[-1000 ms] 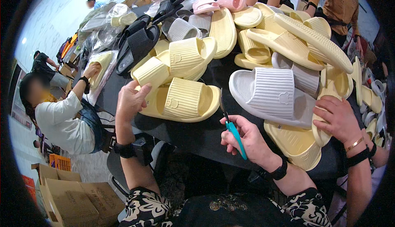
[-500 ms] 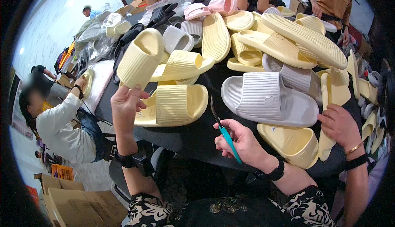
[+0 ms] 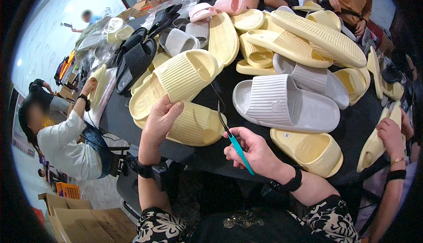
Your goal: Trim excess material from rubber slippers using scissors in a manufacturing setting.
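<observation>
At the far left a seated co-worker in a white top [image 3: 66,144] reaches one hand [image 3: 89,86] up to a pale yellow slide [image 3: 98,83] at the table's left edge. Cardboard boxes [image 3: 75,219] sit on the floor at the near left. Right of that person, black slides [image 3: 134,60] lie at the far left of the black table [image 3: 207,155], beside clear plastic bags [image 3: 99,45].

The person's left hand [image 3: 159,119] grips the near edge of a pale yellow slide sandal [image 3: 176,81], fingers closed over its sole and thumb tip pressed on the ribbed strap, holding it tilted up off the table. Just beneath it, a second yellow slide [image 3: 194,124] lies flat on the table, near the front edge.

The right hand [image 3: 253,148] sits just right of that, fingers curled tight round a thin tool with a teal handle [image 3: 240,149]; its dark pointed blades [image 3: 221,115] point up and away, close to the lower slide's right end, whether touching I cannot tell.

Further right a large white slide [image 3: 284,104] lies flat mid-table, with another yellow slide [image 3: 310,150] near the front edge. Behind them a heap of yellow slides [image 3: 308,36], white ones and two pink slides [image 3: 218,6] fills the far side. At the right edge, another person's hand [image 3: 391,135] holds a yellow slide [image 3: 374,144] upright.
</observation>
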